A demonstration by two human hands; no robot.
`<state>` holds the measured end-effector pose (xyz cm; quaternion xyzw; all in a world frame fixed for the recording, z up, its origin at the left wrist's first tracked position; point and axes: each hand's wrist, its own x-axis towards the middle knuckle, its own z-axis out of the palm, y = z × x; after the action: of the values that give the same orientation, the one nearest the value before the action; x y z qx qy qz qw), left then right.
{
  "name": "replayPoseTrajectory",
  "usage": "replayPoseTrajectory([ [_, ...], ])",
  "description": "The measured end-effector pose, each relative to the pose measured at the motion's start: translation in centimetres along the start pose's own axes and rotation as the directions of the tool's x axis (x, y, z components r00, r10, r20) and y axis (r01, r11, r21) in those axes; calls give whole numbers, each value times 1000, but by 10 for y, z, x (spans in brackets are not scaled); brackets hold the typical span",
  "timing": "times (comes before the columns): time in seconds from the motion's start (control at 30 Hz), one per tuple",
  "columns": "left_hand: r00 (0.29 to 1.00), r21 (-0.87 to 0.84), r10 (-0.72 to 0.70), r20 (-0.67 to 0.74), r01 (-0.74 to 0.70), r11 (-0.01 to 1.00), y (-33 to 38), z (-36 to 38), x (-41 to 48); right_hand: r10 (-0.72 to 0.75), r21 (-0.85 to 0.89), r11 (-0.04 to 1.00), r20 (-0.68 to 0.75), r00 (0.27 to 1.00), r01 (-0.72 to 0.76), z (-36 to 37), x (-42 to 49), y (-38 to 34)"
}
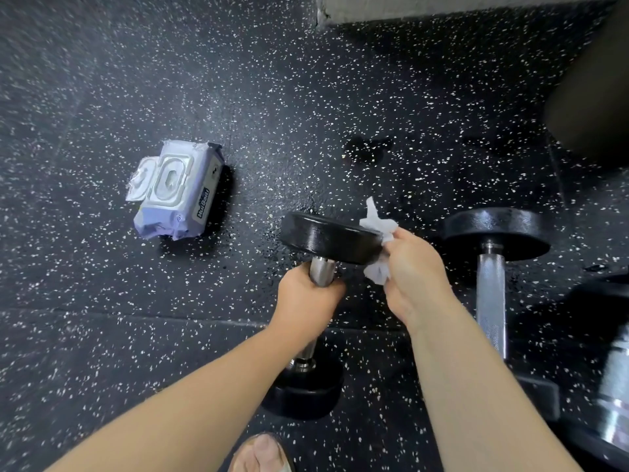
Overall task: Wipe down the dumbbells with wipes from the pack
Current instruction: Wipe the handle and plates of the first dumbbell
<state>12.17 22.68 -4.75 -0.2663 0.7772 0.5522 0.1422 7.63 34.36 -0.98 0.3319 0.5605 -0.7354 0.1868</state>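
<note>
A black dumbbell (326, 240) with a steel handle stands tilted on its lower head on the speckled rubber floor. My left hand (306, 294) grips the handle just below the upper head. My right hand (415, 270) holds a crumpled white wipe (376, 226) against the right rim of that upper head. The purple wipes pack (177, 192) lies on the floor to the left with its white lid flipped open. A second black dumbbell (493, 240) lies on the floor to the right, untouched.
A third dumbbell (612, 386) with chrome parts shows at the right edge. A grey concrete ledge (442, 5) runs along the top. A dark rounded object (592, 97) sits upper right. A foot in a sandal (262, 453) is at the bottom.
</note>
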Motion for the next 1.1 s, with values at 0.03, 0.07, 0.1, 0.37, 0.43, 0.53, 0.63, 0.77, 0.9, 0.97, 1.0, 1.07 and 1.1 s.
replayPoseTrajectory([
  [0.03,1000,15,2,7,-2,1000,-1,0,1,-4,14,1000,-13,1000,4,0,-1,-1],
  [0.07,1000,33,11,10,-11,999,-2,1,1,-35,4,999,-24,999,35,-1,-6,0],
  [0.1,1000,55,22,9,-23,998,-2,1,1,-97,-22,995,-36,995,96,-1,-14,5],
  [0.37,999,55,28,31,-29,998,-4,4,0,-232,14,971,-184,955,238,5,-31,26],
  [0.43,998,9,4,70,-4,1000,-4,1,0,-23,224,974,-98,995,45,-6,-15,10],
  [0.53,985,-2,8,172,-8,1000,-6,-4,-2,260,149,953,54,964,-265,-19,16,-10],
  [0.63,968,44,32,248,-44,998,-7,-7,-2,313,-220,933,113,943,-284,-18,39,-25],
  [0.77,956,76,25,291,-49,996,-9,-3,1,249,-439,888,214,945,-135,-12,54,-34],
  [0.9,962,100,5,274,-33,994,-7,0,1,188,-503,864,316,930,-4,3,53,-37],
  [0.97,964,105,9,266,-39,994,-6,0,1,148,-519,852,357,922,65,4,52,-38],
  [1.0,964,106,14,266,-43,993,-7,0,1,142,-529,846,348,927,69,1,52,-37],
  [1.07,960,113,33,278,-66,991,-9,0,-1,180,-550,835,275,944,0,-13,59,-31],
  [1.1,955,124,44,293,-83,989,-10,1,-2,221,-574,817,224,949,-55,-21,62,-29],
])
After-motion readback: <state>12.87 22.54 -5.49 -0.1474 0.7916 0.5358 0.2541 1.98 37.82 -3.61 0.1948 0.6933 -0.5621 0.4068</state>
